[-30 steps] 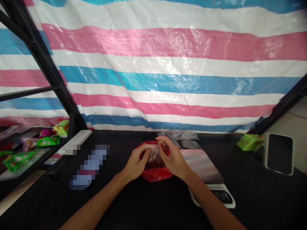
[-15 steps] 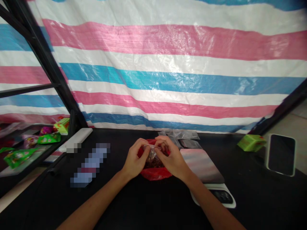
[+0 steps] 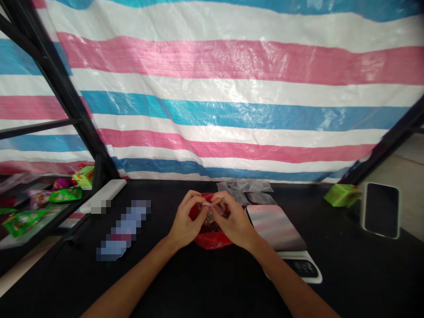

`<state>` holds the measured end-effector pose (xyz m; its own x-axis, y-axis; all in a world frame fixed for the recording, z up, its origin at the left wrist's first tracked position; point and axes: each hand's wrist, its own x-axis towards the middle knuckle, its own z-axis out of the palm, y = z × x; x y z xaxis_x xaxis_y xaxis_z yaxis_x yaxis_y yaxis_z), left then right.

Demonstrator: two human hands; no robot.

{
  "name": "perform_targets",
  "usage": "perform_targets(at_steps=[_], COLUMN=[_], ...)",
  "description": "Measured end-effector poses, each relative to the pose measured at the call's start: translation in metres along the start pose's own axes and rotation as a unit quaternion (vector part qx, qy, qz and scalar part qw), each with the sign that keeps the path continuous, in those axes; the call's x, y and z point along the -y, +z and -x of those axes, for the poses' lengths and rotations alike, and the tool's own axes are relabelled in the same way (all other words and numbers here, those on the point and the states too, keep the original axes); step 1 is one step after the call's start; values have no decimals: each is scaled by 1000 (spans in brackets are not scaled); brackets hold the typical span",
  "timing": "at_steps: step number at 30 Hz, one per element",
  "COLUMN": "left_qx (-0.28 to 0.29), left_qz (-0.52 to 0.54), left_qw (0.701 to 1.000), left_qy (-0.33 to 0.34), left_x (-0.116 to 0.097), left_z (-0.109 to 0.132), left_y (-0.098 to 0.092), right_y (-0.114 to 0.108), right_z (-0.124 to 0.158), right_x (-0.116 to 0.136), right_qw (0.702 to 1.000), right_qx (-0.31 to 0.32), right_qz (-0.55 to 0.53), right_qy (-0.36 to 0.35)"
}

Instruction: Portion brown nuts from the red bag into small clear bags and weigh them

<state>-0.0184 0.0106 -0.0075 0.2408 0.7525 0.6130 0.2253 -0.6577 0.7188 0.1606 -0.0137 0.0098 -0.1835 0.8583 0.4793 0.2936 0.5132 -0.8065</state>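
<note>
Both of my hands meet over a red plastic bag (image 3: 213,240) on the black table. My left hand (image 3: 187,218) pinches one side of the top edge of a small clear plastic bag (image 3: 208,212), thumb against fingers. On the other side of that edge, my right hand (image 3: 233,218) pinches the film in the same way. Brown, shredded-looking bits show beneath the clear bag, inside the red one; whether some are in the clear bag I cannot tell. Just right of my right hand is a kitchen scale (image 3: 276,225) with a shiny metal plate.
Several clear bags (image 3: 261,185) lie behind the scale. At the right are a green box (image 3: 342,195) and a phone-like device (image 3: 380,210). A white power strip (image 3: 104,194) and a blurred-out blue item (image 3: 124,229) lie left. Snack packets (image 3: 66,194) sit on a side shelf.
The view has shifted slightly. My hands stay over the red bag, still pinching the clear bag's edge, with only small finger movement.
</note>
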Motion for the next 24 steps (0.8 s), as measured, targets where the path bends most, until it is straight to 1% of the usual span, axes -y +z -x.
perform_targets(at_steps=[3,7,9,10,11,12,14,15,16,17,18,19,20,21,22,23,24], left_qx=[-3,9,3,-17,-48,-90,-199,-251,-296,-322,-335,-339,-326,-292,-232,-180,-142], left_qz=[2,-7,7,23,43,65,98,111,123,132,135,123,103,75,36,-8,-55], left_qw=[1000,1000,1000,1000,997,992,968,951,933,919,909,907,911,923,942,957,966], left_qy=[6,15,5,-10,-33,-60,-121,-142,-163,-187,-206,-218,-231,-239,-239,-227,-207], left_x=[-2,-8,-9,-8,-7,-4,6,13,21,30,39,48,56,63,69,72,74], left_z=[0,1,0,-1,-4,-7,-15,-20,-23,-26,-28,-28,-27,-26,-24,-21,-19], left_y=[-1,0,1,0,-2,-5,-15,-20,-26,-31,-36,-39,-42,-43,-43,-43,-42], right_y=[2,4,2,-1,-5,-10,-25,-34,-42,-50,-56,-61,-65,-67,-68,-69,-69], right_z=[1,5,5,4,2,0,-6,-9,-10,-11,-11,-9,-7,-5,-4,-2,-2], right_x=[2,6,8,8,7,5,-2,-7,-13,-20,-26,-32,-36,-40,-42,-44,-44], right_qw=[1000,999,998,998,996,994,984,974,961,943,923,906,892,881,873,868,865], right_qx=[-7,17,22,16,2,-21,-78,-103,-106,-96,-89,-71,-48,-26,-5,13,25], right_qz=[8,29,47,59,74,93,151,196,254,318,374,417,448,468,480,487,490], right_qy=[-4,-13,-24,-33,-43,-51,-53,-47,-37,-22,3,29,51,71,85,96,103])
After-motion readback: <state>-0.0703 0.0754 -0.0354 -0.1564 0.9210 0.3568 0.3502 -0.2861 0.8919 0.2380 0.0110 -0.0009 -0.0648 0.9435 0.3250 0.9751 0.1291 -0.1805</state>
